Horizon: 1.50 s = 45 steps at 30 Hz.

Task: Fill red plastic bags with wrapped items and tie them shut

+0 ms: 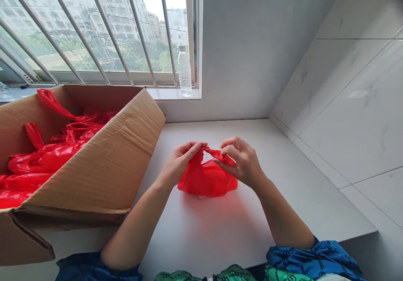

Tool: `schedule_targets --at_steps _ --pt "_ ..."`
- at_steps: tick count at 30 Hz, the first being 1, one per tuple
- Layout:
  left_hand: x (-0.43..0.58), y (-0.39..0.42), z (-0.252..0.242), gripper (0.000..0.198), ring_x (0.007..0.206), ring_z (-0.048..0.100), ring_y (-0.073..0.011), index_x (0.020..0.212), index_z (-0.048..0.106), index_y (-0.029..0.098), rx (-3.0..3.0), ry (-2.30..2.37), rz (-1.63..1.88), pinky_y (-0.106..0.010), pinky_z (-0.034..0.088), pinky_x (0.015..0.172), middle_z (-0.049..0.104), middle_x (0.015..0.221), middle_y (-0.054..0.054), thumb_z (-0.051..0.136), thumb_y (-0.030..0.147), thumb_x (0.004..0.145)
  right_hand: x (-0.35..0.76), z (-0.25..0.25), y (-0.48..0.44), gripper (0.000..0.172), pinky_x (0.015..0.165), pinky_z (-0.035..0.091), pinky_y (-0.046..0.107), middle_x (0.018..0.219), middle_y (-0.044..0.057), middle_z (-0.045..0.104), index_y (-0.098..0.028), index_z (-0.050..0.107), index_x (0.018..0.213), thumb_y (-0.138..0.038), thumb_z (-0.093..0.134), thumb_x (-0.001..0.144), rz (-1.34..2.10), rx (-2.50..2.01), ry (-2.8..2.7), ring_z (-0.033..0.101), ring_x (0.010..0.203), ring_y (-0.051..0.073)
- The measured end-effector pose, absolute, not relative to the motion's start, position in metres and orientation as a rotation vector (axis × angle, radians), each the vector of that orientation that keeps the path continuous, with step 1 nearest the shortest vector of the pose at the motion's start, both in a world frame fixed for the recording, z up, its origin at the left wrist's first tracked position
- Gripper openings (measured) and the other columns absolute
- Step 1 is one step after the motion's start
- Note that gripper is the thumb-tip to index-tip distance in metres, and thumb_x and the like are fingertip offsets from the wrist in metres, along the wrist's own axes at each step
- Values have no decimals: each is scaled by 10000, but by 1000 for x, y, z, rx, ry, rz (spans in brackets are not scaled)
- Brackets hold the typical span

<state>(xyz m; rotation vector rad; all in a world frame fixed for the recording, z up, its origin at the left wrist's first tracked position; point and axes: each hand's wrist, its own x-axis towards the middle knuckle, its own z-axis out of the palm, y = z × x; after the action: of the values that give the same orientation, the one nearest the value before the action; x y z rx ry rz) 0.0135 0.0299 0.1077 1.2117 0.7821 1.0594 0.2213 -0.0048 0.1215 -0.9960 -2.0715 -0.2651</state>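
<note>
My left hand and my right hand both pinch the top edge of a red plastic carrier bag, one at each handle loop. The bag lies bunched on the white counter between my forearms, and a gap shows between its handles. To my left stands an open cardboard box holding a heap of more red plastic bags. Neither hand touches the box.
A clear plastic water bottle stands on the windowsill behind the box, below a barred window. Marble-look tiles line the wall and meet the counter on the right. The counter's front edge runs close to my body.
</note>
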Motion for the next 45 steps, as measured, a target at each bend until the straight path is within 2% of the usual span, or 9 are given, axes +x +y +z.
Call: schedule_targets --at_steps 10,14,16,19,22,25,28,33,45 --pt "-15 68 42 405 1023 637 -220 1010 760 167 1094 1064 1475 -339 485 940 732 1064 -100 826 428 707 273 72 -70 262 763 528 393 1021 64 605 -225 566 705 -289 541 958 420 -1249 -2041 604 947 226" --pt "-34 57 12 662 1071 650 -230 1339 577 193 1181 1155 1386 -378 488 989 710 1133 -102 726 537 793 299 68 -81 163 896 557 419 1219 73 612 -266 656 963 -399 563 951 766 -1354 -2043 614 1132 254" --pt "-41 47 7 753 1187 609 -261 1483 404 217 1301 1223 1240 -430 463 1041 641 1284 -133 607 599 866 305 64 -78 305 888 575 431 1397 89 530 -305 598 1226 -429 549 952 733 -1494 -1997 574 1237 276" --pt "-39 33 13 651 1362 459 -310 1443 469 225 1615 1299 962 -489 374 1128 486 1469 -140 460 628 932 297 50 -60 635 1008 502 545 1566 125 362 -318 358 1498 -410 593 915 421 -1599 -2088 440 1387 328" --pt "-18 23 27 531 1383 420 -314 1378 541 248 1985 1201 822 -485 364 1139 462 1489 -110 465 564 957 267 36 -33 927 1184 244 620 1626 166 241 -270 104 1591 -390 664 862 244 -1371 -2315 264 1492 337" --pt "7 20 30 500 1383 424 -301 1418 493 249 2283 1093 864 -487 325 1166 467 1493 -109 479 479 974 235 28 -9 1043 1203 222 585 1633 181 217 -253 -12 1595 -463 687 850 301 -1164 -2361 233 1506 321" --pt "18 22 13 503 1458 338 -279 1490 402 230 2507 1105 826 -499 227 1216 397 1562 -103 409 382 1010 220 15 4 969 1179 289 569 1602 171 310 -256 49 1593 -507 652 877 338 -1178 -2320 270 1493 317" --pt "15 28 -28 532 1493 280 -270 1512 370 119 2730 1247 658 -478 229 1227 339 1594 -125 364 324 1021 221 -20 8 755 1198 240 580 1600 138 333 -207 242 1572 -569 483 954 142 -1399 -2382 220 1513 307" --pt "18 29 -40 515 1477 324 -257 1491 415 118 2780 1280 675 -460 270 1225 382 1571 -111 363 330 1025 220 -34 10 693 1246 152 543 1601 73 342 -167 344 1533 -599 362 991 123 -1442 -2446 241 1509 262"
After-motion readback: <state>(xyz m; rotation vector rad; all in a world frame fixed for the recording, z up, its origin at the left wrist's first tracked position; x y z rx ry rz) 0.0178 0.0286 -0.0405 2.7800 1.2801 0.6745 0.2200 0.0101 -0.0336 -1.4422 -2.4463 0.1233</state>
